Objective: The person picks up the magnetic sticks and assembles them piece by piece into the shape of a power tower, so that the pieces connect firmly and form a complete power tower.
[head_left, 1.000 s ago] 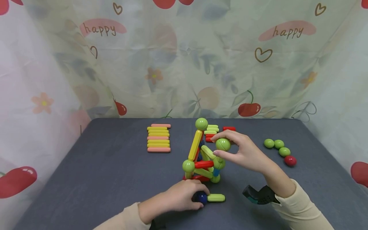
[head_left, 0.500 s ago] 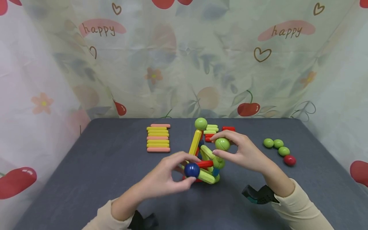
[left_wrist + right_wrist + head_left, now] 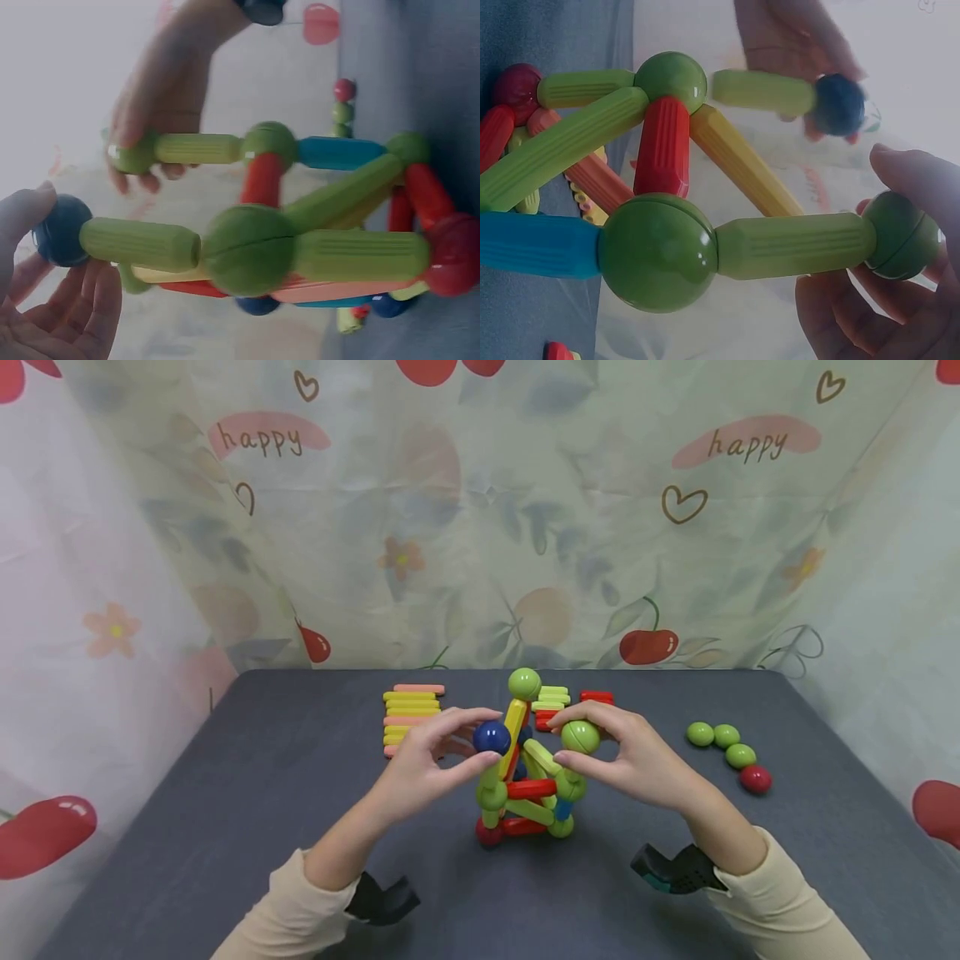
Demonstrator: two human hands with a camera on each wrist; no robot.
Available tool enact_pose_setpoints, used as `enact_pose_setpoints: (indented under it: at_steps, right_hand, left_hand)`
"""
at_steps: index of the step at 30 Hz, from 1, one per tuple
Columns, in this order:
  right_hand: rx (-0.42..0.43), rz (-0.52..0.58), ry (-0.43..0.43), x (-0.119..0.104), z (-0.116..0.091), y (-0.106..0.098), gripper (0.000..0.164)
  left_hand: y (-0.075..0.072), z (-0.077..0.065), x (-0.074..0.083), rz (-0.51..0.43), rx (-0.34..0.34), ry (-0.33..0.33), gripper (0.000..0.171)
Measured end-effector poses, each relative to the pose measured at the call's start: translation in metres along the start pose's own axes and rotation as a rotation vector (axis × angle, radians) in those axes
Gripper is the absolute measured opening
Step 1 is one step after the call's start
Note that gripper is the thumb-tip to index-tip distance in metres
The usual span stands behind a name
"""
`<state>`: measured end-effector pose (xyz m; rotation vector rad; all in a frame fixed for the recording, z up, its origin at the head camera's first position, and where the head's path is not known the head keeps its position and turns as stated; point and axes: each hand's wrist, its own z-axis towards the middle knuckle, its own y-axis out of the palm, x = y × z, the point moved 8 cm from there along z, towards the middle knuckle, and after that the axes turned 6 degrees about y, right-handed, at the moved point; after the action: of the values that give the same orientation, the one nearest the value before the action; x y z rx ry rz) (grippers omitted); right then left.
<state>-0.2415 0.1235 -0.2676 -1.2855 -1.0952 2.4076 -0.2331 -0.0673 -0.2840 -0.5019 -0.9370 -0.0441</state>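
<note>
In the head view my left hand (image 3: 420, 770) pinches a dark blue ball (image 3: 491, 738). A light green rod (image 3: 139, 244) extends down from that ball to just above a green corner ball (image 3: 671, 79) of the magnetic stick-and-ball structure (image 3: 531, 789). The right wrist view has a sliver of space between rod and corner ball. My right hand (image 3: 641, 756) holds a green ball (image 3: 581, 737) between thumb and fingers. This one tops another light green rod (image 3: 795, 244), which joins the structure's other front corner ball (image 3: 660, 251).
Yellow and pink rods (image 3: 412, 697) lie in a row at the back left. Behind the structure are light green rods (image 3: 553, 693) and red rods (image 3: 597, 697). Several green balls (image 3: 701, 734) and a red ball (image 3: 756, 779) line the right side of the dark table (image 3: 225, 827).
My left hand has lifted the blue ball with its green rod from the table in front, up to the structure's left front corner. The right hand stays at its green ball.
</note>
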Motion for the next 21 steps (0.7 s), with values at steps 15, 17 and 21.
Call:
enact_pose_setpoints:
  at_steps: [15, 17, 21]
  right_hand:
    - [0.007, -0.009, 0.005, 0.001, -0.003, -0.003, 0.04]
    - [0.012, -0.021, 0.006, 0.001, -0.004, -0.004, 0.042]
    - [0.027, -0.036, -0.009, 0.001, -0.006, -0.009, 0.044]
  left_hand:
    - [0.004, -0.005, -0.013, -0.009, -0.035, -0.021, 0.052]
    - [0.001, -0.006, -0.017, -0.019, -0.046, -0.036, 0.054]
    - [-0.014, -0.008, -0.035, -0.03, -0.054, -0.096, 0.051]
